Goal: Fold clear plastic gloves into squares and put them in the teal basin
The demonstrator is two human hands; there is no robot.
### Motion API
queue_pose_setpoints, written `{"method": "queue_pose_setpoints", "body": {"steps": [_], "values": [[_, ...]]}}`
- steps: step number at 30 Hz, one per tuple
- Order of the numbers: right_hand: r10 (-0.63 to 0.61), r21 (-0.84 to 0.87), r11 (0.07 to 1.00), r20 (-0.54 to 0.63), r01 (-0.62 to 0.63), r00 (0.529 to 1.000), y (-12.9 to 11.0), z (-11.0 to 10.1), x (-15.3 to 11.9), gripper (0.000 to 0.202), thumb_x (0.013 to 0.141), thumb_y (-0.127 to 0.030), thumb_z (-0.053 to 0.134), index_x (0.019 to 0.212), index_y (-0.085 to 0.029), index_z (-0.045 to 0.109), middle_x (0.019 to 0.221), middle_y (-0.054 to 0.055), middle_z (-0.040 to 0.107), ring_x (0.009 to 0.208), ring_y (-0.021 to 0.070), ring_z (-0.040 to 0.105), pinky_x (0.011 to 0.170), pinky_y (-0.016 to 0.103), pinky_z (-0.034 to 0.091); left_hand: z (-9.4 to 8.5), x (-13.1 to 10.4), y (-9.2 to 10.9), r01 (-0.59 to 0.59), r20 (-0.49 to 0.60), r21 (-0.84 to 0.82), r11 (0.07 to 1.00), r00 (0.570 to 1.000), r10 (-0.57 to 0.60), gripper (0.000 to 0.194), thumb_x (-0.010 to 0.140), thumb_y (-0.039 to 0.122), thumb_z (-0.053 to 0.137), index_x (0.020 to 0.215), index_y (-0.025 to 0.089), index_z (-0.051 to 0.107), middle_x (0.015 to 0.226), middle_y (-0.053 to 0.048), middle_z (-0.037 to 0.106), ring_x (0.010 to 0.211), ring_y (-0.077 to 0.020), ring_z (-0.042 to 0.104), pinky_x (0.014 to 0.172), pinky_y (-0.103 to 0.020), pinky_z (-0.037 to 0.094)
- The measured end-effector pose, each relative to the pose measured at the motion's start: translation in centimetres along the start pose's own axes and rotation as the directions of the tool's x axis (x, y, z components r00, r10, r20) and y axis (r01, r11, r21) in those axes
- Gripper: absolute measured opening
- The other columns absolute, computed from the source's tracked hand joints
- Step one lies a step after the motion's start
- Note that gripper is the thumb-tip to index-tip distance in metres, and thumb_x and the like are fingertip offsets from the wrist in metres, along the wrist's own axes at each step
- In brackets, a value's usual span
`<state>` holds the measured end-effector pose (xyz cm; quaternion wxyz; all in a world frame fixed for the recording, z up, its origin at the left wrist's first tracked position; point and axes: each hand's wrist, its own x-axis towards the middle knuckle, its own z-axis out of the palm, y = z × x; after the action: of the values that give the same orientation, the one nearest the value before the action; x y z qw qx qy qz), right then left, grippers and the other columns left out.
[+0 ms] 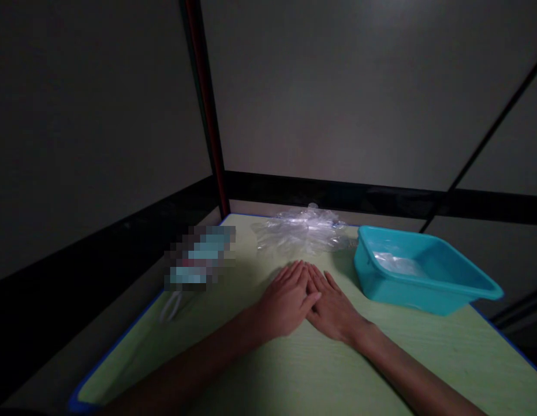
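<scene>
Clear plastic (399,264) — inside turquoise basin (409,293).

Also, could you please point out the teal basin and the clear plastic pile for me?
Teal basin (407,292), head view: on its near outer wall.
Clear plastic pile (304,229), head view: on its crinkled middle.

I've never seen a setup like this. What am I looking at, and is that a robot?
No robot: these are a person's bare hands, seen by a camera worn on the head, looking forward and down. There is just this one picture. The left hand and right hand rest palms down, touching, on a pale green table. Neither holds anything. Beyond them lies crumpled clear plastic; to the right, a turquoise tub with clear plastic inside. The pixelated item at left is unreadable.
</scene>
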<state>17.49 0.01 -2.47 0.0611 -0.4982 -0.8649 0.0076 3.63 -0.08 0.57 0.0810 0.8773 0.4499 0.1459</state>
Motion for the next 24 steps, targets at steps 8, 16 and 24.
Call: {"method": "queue_pose_setpoints", "body": {"steps": [8,16,24], "values": [[0.002,-0.025,1.0,0.011,-0.002,1.0,0.0,0.0,0.0,0.063,0.078,-0.033,0.037,0.131,-0.002,0.023,0.136,0.016,0.016,0.126,0.0252,0.012,0.101,0.042,0.016,3.2,0.0,-1.0,0.024,-0.013,0.121,0.992,1.0,-0.023,0.065,0.084,0.05,0.022,0.128,0.003,0.026,0.135,-0.016,0.024,0.125,-0.023,0.018,0.101,-0.036,0.019],[-0.036,-0.007,0.999,-0.002,0.036,0.999,0.5,0.0,-0.1,0.069,0.083,-0.05,0.027,0.13,0.0,0.022,0.136,0.019,0.015,0.126,0.0253,0.013,0.1,0.043,0.018,2.4,-1.4,-2.6,0.034,-0.031,0.237,0.971,0.999,-0.028,0.065,0.083,0.051,0.025,0.126,0.003,0.031,0.135,-0.017,0.025,0.126,-0.0233,0.017,0.102,-0.037,0.018],[-0.033,0.025,0.999,-0.014,0.033,0.999,0.8,0.1,-0.1,0.072,0.082,-0.055,0.022,0.131,-0.001,0.021,0.137,0.018,0.015,0.126,0.0238,0.011,0.101,0.043,0.016,2.0,-2.2,-3.9,0.058,-0.033,0.299,0.953,0.998,-0.051,0.065,0.082,0.052,0.028,0.125,0.003,0.032,0.134,-0.018,0.026,0.125,-0.0245,0.02,0.101,-0.039,0.019]]}}
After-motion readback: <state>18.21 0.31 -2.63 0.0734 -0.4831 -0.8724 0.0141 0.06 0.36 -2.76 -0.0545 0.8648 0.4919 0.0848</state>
